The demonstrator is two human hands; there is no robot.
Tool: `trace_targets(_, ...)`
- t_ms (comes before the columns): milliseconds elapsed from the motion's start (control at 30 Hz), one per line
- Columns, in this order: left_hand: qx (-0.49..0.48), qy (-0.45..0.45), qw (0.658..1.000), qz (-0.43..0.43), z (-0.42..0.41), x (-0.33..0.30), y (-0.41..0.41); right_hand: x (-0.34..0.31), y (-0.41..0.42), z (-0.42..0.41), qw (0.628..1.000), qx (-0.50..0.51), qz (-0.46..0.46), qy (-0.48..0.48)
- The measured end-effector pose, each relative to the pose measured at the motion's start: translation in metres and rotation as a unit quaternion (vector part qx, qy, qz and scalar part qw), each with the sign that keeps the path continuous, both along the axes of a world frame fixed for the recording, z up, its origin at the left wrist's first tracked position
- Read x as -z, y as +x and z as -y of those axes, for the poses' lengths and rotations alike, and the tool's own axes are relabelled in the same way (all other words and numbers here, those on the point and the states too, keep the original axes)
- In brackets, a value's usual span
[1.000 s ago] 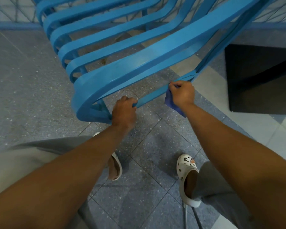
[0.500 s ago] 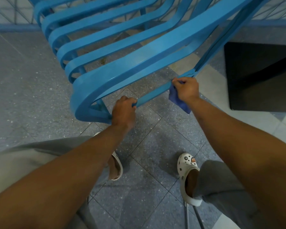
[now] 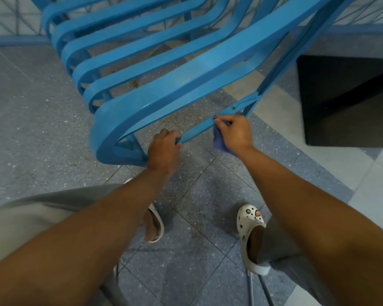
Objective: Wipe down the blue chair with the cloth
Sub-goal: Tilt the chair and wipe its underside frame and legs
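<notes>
The blue chair (image 3: 164, 85) is tipped toward the camera, so its curved slats run diagonally across the upper half of the view. A thin lower rail (image 3: 199, 127) runs beneath the widest slat, from the chair's lower left corner up to a joint on the right.

The left hand (image 3: 164, 149) grips the lower rail near its left end, fingers curled over the top edge.

The right hand (image 3: 234, 133) holds the cloth (image 3: 218, 140), a small dark blue piece bunched in the palm. The fingers are curled around it, and the fingertips (image 3: 217, 120) press it against the rail just below the joint. Part of the cloth hangs below the hand on its left side.

The 2 hands sit near each other on the same rail, with a short bare stretch between them.

Below, 2 white clogs (image 3: 250, 230) stand on the grey speckled tile floor (image 3: 31, 129). A black square panel (image 3: 341, 96) lies on the floor to the right of the chair.
</notes>
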State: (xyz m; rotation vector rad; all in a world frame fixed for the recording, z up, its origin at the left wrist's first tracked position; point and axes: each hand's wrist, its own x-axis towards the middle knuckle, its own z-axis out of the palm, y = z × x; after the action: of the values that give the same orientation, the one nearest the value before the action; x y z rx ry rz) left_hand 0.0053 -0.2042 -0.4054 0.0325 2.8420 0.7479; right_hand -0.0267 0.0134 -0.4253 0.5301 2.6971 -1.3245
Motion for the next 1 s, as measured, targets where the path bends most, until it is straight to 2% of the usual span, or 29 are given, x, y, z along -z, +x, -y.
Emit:
trace_targets(100,0.006,-0.001,1.0,0.003,-0.001,0.002,0.001,-0.003,-0.018,-0.019,0.997,0.055,0.018,-0.045)
trace_targets(167,0.007,-0.005,1.0,0.007,-0.001,0.003,0.002,-0.001,-0.024,-0.018,0.977,0.129,0.05,-0.164)
trace_targets(267,0.018,-0.012,1.0,0.006,-0.001,0.004,0.004,-0.001,-0.023,-0.009,0.9,0.24,0.081,-0.354)
trace_targets(333,0.028,-0.011,1.0,0.005,0.002,0.005,0.006,0.007,-0.022,-0.003,0.857,0.277,0.075,-0.428)
trace_targets(467,0.039,-0.013,0.999,0.019,0.007,0.002,0.005,0.018,-0.015,0.004,0.792,0.287,0.078,-0.533)
trace_targets(600,0.054,0.021,0.998,0.027,0.012,-0.003,0.002,0.019,-0.014,0.008,0.775,0.293,0.085,-0.553)
trace_targets(733,0.084,0.034,0.996,0.013,0.018,-0.001,0.003,0.021,-0.013,0.015,0.782,0.33,0.071,-0.524)
trace_targets(1000,0.072,0.04,0.996,0.02,0.044,-0.006,0.009,0.014,0.002,0.041,0.799,0.336,0.082,-0.493)
